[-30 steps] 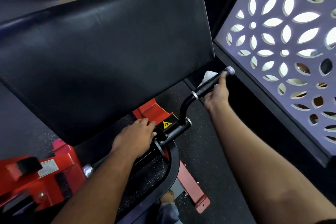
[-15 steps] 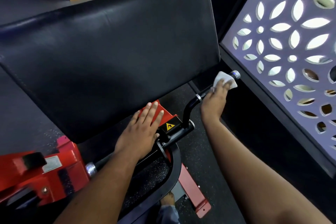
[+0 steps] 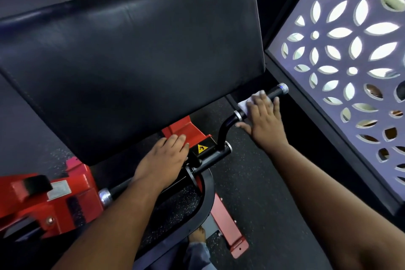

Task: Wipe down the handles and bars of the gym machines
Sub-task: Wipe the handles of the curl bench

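A black handle (image 3: 275, 92) with a chrome end cap rises on a bent bar (image 3: 223, 131) from the machine's pivot, just right of the big black pad (image 3: 131, 61). My right hand (image 3: 264, 120) lies over the handle's lower grip, fingers laid fairly straight and thumb spread to the left. It presses a white cloth (image 3: 244, 104) against the grip, and the cloth shows at the fingertips. My left hand (image 3: 163, 158) rests flat on the red frame (image 3: 182, 127) beside a yellow warning label (image 3: 202, 148). The opposite handle's chrome end (image 3: 105, 196) sticks out under my left forearm.
A purple panel with leaf-shaped cutouts (image 3: 350, 50) stands close on the right, its black frame next to the handle tip. More red machine parts (image 3: 43, 199) sit at lower left. A red floor plate (image 3: 228, 226) and a foot (image 3: 198, 234) are below on dark speckled flooring.
My right hand slid with the cloth from the handle's tip down toward the bend, and its thumb spread out. My left hand stayed on the red frame, fingers drawn in slightly.
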A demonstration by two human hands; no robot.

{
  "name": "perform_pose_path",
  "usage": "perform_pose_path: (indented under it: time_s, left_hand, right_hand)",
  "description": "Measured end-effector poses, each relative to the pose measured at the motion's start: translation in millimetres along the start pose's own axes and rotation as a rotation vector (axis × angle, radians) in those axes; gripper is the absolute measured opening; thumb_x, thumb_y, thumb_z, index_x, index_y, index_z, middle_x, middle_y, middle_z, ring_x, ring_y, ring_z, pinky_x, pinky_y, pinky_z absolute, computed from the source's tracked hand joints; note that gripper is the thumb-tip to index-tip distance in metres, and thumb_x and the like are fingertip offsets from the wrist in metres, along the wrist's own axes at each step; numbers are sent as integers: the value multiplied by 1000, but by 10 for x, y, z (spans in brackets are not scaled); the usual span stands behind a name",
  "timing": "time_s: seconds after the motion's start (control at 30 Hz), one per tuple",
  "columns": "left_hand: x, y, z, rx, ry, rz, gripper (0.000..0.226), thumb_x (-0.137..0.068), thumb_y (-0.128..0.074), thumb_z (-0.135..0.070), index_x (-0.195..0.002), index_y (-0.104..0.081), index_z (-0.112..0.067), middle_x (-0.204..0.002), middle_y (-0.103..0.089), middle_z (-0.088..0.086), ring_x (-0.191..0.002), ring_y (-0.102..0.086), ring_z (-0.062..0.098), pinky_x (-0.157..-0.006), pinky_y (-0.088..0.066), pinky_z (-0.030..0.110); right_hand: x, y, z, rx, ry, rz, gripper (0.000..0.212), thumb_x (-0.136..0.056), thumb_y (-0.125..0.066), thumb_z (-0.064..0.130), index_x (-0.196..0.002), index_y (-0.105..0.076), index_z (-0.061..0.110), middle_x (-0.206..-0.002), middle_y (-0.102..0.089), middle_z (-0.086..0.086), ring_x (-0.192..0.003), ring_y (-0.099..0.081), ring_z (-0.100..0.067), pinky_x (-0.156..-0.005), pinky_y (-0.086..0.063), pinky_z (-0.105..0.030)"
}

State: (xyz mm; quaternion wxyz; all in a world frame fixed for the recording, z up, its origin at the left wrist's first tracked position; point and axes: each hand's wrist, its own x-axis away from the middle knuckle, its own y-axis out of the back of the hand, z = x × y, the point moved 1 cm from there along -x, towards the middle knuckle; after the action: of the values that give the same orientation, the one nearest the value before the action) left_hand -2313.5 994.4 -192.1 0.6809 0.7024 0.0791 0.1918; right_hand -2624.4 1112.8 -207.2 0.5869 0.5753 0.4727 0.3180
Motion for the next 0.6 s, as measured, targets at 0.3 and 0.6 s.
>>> perform_pose_path:
  time_s: [0.3, 0.6]
  left_hand:
    - [200, 93, -7, -43, -76, 193, 74, -102, -32, -9, -164, 7, -22, -172, -2, 6, -150, -27, 27, -102, -47, 41]
    - [382, 199, 53, 29, 408, 215, 47, -102, -45, -58, -130, -48, -20, -107, -67, 1, -87, -70, 23, -58, -45, 34]
  right_hand:
    - [-100, 110, -1, 43, 193, 212, 105, -86, -22, 88, -150, -43, 7, -155, -43, -17, -152, -25, -35, -124, -11, -57]
    - [-88, 107, 82, 76, 70, 183, 115, -81, -25, 91, -146, -42, -2, -153, -41, -21, -151, -23, -37, -123, -5, -61]
